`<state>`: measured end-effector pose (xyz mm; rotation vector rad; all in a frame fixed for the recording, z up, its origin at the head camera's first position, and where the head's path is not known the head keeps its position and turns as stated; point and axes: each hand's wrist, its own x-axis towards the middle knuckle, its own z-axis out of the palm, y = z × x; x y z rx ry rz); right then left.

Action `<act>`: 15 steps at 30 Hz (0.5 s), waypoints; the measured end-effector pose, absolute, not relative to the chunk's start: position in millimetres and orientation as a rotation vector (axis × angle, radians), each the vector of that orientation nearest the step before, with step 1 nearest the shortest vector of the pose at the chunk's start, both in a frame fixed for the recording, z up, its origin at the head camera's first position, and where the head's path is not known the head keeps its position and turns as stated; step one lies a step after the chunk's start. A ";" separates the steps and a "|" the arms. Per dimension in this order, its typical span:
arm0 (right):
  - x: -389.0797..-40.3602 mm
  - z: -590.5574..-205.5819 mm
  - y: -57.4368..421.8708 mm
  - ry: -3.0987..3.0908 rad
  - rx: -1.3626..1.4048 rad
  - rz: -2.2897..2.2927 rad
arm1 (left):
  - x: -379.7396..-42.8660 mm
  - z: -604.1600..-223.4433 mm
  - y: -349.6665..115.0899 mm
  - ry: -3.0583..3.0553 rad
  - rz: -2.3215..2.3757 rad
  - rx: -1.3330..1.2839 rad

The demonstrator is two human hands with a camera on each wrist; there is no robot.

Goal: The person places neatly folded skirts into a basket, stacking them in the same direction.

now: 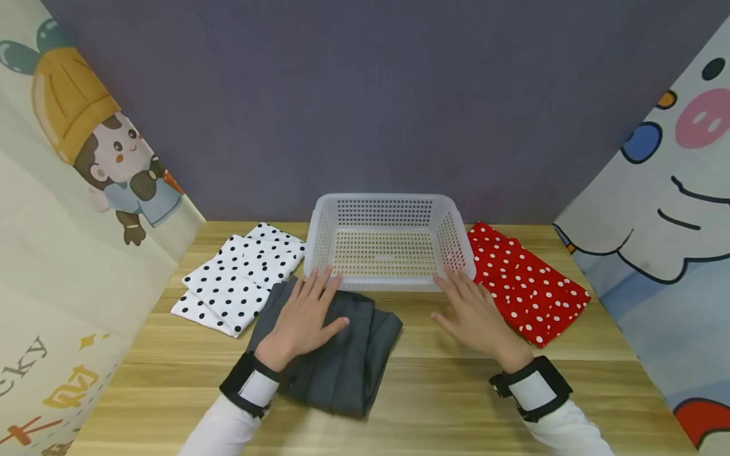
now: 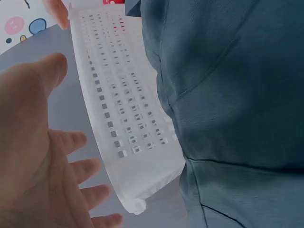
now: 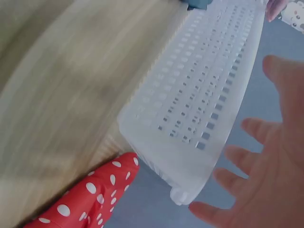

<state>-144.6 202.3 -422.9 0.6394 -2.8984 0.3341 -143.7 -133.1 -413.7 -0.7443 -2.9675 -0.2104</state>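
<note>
A white perforated plastic basket (image 1: 388,283) stands at the back middle of the wooden table, with nothing in it. My left hand (image 1: 305,320), fingers straight, is over a folded dark grey garment (image 1: 353,354) and its fingertips reach the basket's near left rim. Whether they touch the rim I cannot tell. Near the basket's front right corner is my right hand (image 1: 476,313), fingers spread and holding nothing. In the left wrist view the grey garment (image 2: 237,95) hides part of the basket (image 2: 137,175). The right wrist view shows the basket's side (image 3: 190,152) beside the right fingers.
Left of the basket lies a folded white cloth with black dots (image 1: 234,285). A folded red cloth with white dots (image 1: 530,288) lies to its right, close to the right hand. Behind the table (image 1: 445,405) rises a dark grey panel (image 1: 365,101); printed curtains flank both sides.
</note>
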 end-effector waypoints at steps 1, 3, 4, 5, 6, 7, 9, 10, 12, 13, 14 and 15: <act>-142.2 -423.5 201.8 -2.886 0.643 0.340 | -141.2 -415.1 -134.0 -2.945 -0.209 -0.744; -137.4 -425.8 200.7 -2.854 0.652 0.346 | -135.8 -417.5 -135.7 -2.904 -0.216 -0.745; -135.1 -427.2 200.1 -2.833 0.657 0.350 | -133.2 -419.0 -136.6 -2.882 -0.218 -0.746; -132.8 -428.7 199.5 -2.809 0.660 0.351 | -130.6 -420.4 -137.5 -2.866 -0.222 -0.745; -130.6 -430.3 198.5 -2.785 0.662 0.349 | -127.8 -421.5 -138.6 -2.855 -0.225 -0.741; -128.6 -431.8 197.5 -2.758 0.663 0.340 | -125.2 -423.3 -139.9 -2.846 -0.223 -0.733; -125.9 -434.6 195.0 -2.699 0.663 0.330 | -120.1 -426.3 -142.7 -2.834 -0.237 -0.710; -124.9 -435.8 193.3 -2.674 0.665 0.335 | -117.4 -427.8 -144.3 -2.830 -0.239 -0.697; -123.0 -438.5 189.9 -2.634 0.671 0.343 | -112.0 -430.9 -148.1 -2.831 -0.246 -0.667; -122.4 -440.0 188.2 -2.620 0.678 0.348 | -109.5 -433.0 -150.4 -2.832 -0.245 -0.654; -121.6 -441.2 186.2 -2.613 0.686 0.357 | -106.9 -434.7 -152.8 -2.830 -0.249 -0.644; -121.0 -442.9 184.2 -2.608 0.698 0.369 | -104.4 -436.3 -155.1 -2.829 -0.247 -0.634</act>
